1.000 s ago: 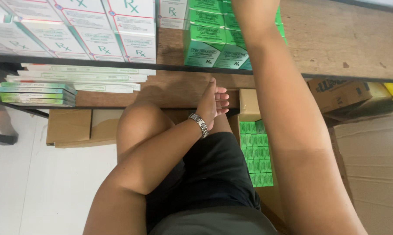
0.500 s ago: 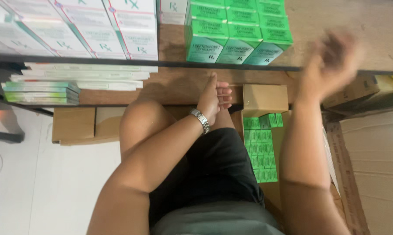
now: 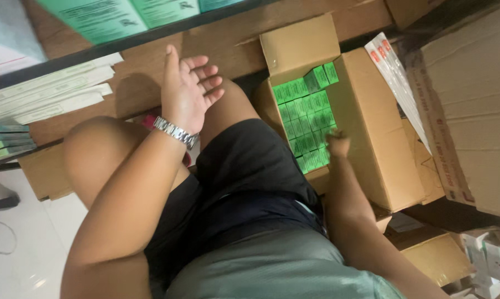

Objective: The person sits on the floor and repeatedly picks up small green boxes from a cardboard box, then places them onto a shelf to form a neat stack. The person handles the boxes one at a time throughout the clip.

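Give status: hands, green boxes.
Right hand down in open carton, on green boxes; grip unclear. Left hand open, idle above knee. Nothing blocking.

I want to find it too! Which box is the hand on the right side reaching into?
Look right of the person's dark shorts, where brown cartons crowd the floor. The right hand dips into the open cardboard box with its flap raised. It is the only carton showing rows of small bright green boxes inside.

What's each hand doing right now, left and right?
Left hand: open, fingers spread, holding nothing.
Right hand: down in the cardboard box on the small green boxes; blurred, grip cannot be told.
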